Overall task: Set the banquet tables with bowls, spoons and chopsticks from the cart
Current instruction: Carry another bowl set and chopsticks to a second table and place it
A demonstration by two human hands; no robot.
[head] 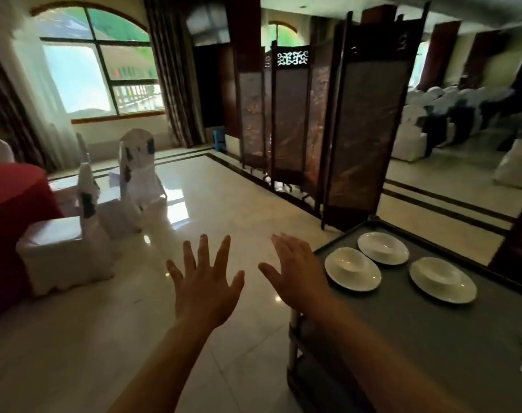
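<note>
While hovering over floor, left hand (204, 289) and right hand (295, 274) splayed, holding nothing; three bowls (352, 268) on cart (432, 338).

Both arms reach forward, left hand (204, 289) and right hand (298, 272) empty, fingers spread.

Banquet hall: covered chairs (137, 165), folding screen (289, 114).

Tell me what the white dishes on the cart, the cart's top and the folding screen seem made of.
White dishes: likely glazed ceramic, glossy, with soft glints on the rims.
Cart top: matte grey, probably plastic or laminate; no reflections.
Folding screen: dark varnished wood frame with carved fretwork; panels look like painted fabric or paper, unclear.
</note>
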